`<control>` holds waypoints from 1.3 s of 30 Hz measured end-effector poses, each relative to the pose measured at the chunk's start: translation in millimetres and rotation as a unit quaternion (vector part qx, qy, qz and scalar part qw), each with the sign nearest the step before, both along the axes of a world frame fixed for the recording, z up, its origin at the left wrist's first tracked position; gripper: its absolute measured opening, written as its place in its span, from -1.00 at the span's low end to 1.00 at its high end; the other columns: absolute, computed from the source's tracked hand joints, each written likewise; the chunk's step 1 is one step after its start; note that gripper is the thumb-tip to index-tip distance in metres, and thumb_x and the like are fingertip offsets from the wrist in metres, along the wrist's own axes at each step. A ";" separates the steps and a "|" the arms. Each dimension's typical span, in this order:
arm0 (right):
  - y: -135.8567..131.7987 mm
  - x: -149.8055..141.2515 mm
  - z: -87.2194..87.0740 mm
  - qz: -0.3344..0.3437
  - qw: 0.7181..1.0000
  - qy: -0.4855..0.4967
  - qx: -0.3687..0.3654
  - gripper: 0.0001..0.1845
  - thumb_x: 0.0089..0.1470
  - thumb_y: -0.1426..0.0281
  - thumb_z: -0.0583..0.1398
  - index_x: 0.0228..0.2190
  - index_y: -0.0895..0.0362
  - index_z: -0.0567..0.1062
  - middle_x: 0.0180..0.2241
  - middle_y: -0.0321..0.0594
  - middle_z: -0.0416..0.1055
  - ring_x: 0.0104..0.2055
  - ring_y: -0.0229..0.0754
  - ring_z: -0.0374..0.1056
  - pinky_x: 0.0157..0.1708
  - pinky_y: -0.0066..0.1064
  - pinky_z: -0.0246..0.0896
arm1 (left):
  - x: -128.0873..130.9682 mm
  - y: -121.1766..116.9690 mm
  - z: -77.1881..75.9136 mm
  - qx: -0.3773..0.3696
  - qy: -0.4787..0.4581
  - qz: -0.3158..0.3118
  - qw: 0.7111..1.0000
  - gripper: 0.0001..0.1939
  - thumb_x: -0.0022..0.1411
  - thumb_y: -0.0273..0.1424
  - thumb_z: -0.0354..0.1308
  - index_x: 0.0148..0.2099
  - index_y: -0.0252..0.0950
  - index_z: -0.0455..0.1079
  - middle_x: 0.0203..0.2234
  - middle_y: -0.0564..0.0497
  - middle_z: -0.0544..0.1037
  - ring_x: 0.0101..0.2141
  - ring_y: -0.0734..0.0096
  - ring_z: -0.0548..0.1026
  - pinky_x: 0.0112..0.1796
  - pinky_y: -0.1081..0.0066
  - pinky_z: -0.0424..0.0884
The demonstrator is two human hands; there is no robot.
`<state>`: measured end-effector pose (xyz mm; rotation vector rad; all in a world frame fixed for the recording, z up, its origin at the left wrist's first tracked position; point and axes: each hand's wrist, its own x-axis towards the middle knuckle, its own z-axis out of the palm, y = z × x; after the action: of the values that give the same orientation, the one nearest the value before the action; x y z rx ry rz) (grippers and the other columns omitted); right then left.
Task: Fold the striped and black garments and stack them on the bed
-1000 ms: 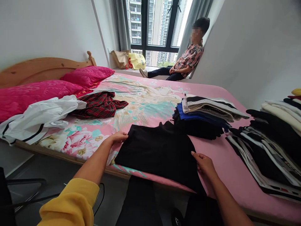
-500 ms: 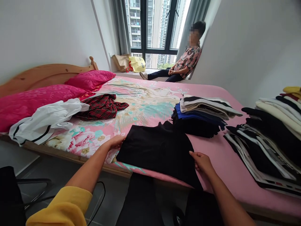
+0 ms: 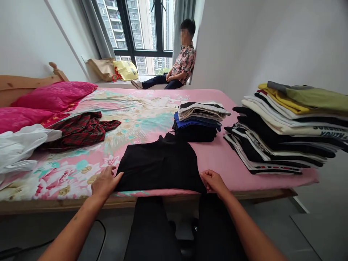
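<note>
A black garment point(image 3: 160, 165) lies spread flat along the near edge of the bed; whether it is a shirt or shorts I cannot tell. My left hand point(image 3: 106, 183) rests at its left edge, fingers apart, with the thumb against the cloth. At the opposite edge, my right hand point(image 3: 213, 182) pinches the lower right side of the garment between thumb and fingers. Just behind the garment is a small folded stack point(image 3: 199, 125), with striped white and black cloth on top, blue beneath and black at the bottom.
A tall pile of folded clothes point(image 3: 282, 132) stands on the bed to the right. Leftward lie a crumpled red plaid garment point(image 3: 81, 130), a white garment point(image 3: 20, 148) and pink pillows point(image 3: 54, 95). A person point(image 3: 182, 61) sits on the windowsill beside a yellow bag point(image 3: 125, 70).
My view has turned to the right, showing more of the tall pile. My left hand has loosened from the garment's left edge and its fingers have spread. The right hand keeps its pinch.
</note>
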<state>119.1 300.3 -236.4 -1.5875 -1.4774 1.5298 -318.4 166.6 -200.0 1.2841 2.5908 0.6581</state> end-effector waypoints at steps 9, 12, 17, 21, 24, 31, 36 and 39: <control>-43.2 4.7 -5.6 0.006 0.978 -0.066 0.200 -0.60 -0.12 0.18 0.25 -0.23 0.12 0.43 -0.30 -0.21 0.36 -0.32 -0.20 0.29 -0.27 -0.36 0.27 | 124.8 58.5 24.8 0.059 0.052 -0.235 0.969 -0.53 0.18 -0.07 0.02 0.04 -0.21 0.33 -0.04 -0.14 0.45 0.00 0.11 0.36 0.01 0.25 0.20; -51.5 11.8 -0.6 0.039 0.970 -0.089 0.225 -0.51 -0.12 0.25 0.26 -0.10 0.10 0.38 -0.11 -0.14 0.32 -0.11 -0.12 0.29 -0.10 -0.29 0.25 | 153.7 103.8 26.5 0.014 -0.001 -0.229 0.973 -0.37 0.06 -0.04 0.13 0.12 -0.25 0.27 -0.01 -0.21 0.43 0.02 0.00 0.35 -0.01 0.17 0.20; -58.1 27.6 8.4 0.112 0.948 -0.140 0.264 -0.46 -0.14 0.35 0.27 -0.05 0.06 0.35 -0.08 -0.14 0.29 -0.04 -0.07 0.23 0.00 -0.22 0.17 | 168.7 153.9 20.4 -0.043 -0.113 -0.189 0.975 -0.41 -0.24 -0.21 0.37 -0.11 -0.35 0.42 -0.17 -0.29 0.52 -0.09 -0.16 0.43 -0.10 0.13 0.25; -55.8 34.9 9.0 0.126 0.940 -0.127 0.290 -0.53 -0.11 0.42 0.24 -0.08 0.05 0.38 -0.12 -0.16 0.31 -0.05 -0.09 0.23 -0.01 -0.25 0.15 | 166.5 151.3 27.8 0.002 -0.162 -0.248 0.955 -0.70 0.01 -0.20 0.19 -0.24 -0.28 0.43 -0.29 -0.07 0.56 -0.25 0.17 0.50 -0.24 0.36 0.35; -50.0 36.1 7.1 0.136 0.949 -0.118 0.259 -0.53 -0.07 0.40 0.21 -0.05 0.04 0.37 -0.31 -0.25 0.36 -0.25 -0.16 0.29 -0.19 -0.33 0.21 | 164.2 135.8 40.9 0.066 -0.249 -0.271 0.927 -0.62 0.08 -0.10 0.12 -0.18 -0.27 0.38 -0.32 0.01 0.54 -0.32 0.30 0.49 -0.32 0.43 0.37; -29.1 26.5 1.9 0.158 0.984 -0.002 0.080 -0.80 0.06 0.27 0.10 -0.27 0.09 0.36 -0.66 -0.46 0.24 -0.67 -0.36 0.16 -0.67 -0.54 0.02 | 153.9 128.9 50.8 0.120 -0.334 -0.211 0.911 -0.60 -0.03 -0.07 0.23 -0.26 -0.27 0.34 -0.49 0.11 0.45 -0.47 0.45 0.39 -0.44 0.49 0.33; -22.6 18.3 3.4 0.141 0.989 0.037 -0.007 -0.78 0.09 0.19 0.05 -0.45 0.07 0.17 -0.69 -0.48 0.28 -0.77 -0.38 0.14 -0.82 -0.60 -0.11 | 146.9 146.4 27.3 0.096 -0.321 -0.190 0.923 -0.61 -0.04 -0.09 0.23 -0.27 -0.28 0.36 -0.48 0.09 0.47 -0.44 0.41 0.42 -0.42 0.48 0.34; -23.3 17.1 4.2 0.134 0.988 0.068 -0.031 -0.73 0.09 0.13 0.03 -0.42 0.06 0.18 -0.68 -0.50 0.29 -0.78 -0.39 0.15 -0.84 -0.62 -0.10 | 144.9 153.8 12.6 0.067 -0.327 -0.190 0.923 -0.61 -0.08 -0.11 0.25 -0.28 -0.29 0.38 -0.45 0.07 0.50 -0.40 0.36 0.45 -0.37 0.46 0.36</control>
<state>136.2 277.0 -232.3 -1.3285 -1.6302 1.8108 -173.5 320.4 -187.4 1.2711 1.7325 0.9869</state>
